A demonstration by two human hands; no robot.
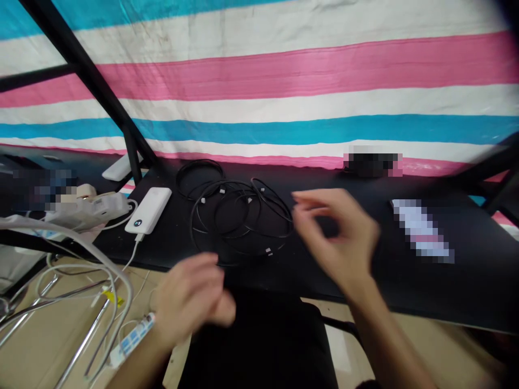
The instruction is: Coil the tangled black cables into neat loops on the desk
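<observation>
Several thin black cables lie in overlapping loops on the black table, with small pale tags on them. My right hand is just right of the loops. Its fingers curl round towards the thumb, with the tips close together by the outermost loop. Whether a strand lies between those tips, I cannot make out. Nearer to me, my left hand is over the table's front edge, below the loops. Motion smears it; the fingers look bent and the thumb stands off to the right.
On the left of the black table lies a white power bank with a plugged-in lead. Beyond it are a power strip and hanging white cables. A blurred-out flat object lies right. Striped sheeting hangs behind.
</observation>
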